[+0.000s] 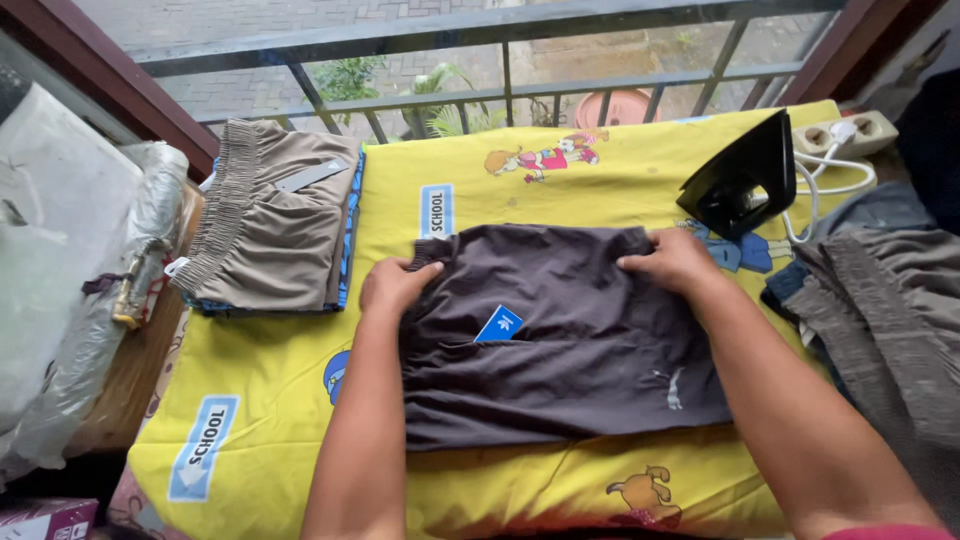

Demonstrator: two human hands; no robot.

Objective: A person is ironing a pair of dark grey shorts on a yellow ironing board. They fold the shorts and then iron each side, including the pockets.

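A pair of dark brown shorts (570,340) with a small blue tag lies flat in the middle of a yellow cartoon-print cloth (400,200). My left hand (395,285) grips the left end of the shorts' elastic waistband. My right hand (675,262) grips the waistband's right end at the far edge of the garment. Both forearms reach in from the bottom of the view.
A folded stack topped by tan shorts (275,220) sits at the cloth's back left. A black iron (745,178) stands upright at the back right, beside a white power strip (850,130). Grey and dark clothes (885,300) pile at the right. Plastic-wrapped bundles (70,260) lie left; a metal railing (500,45) runs behind.
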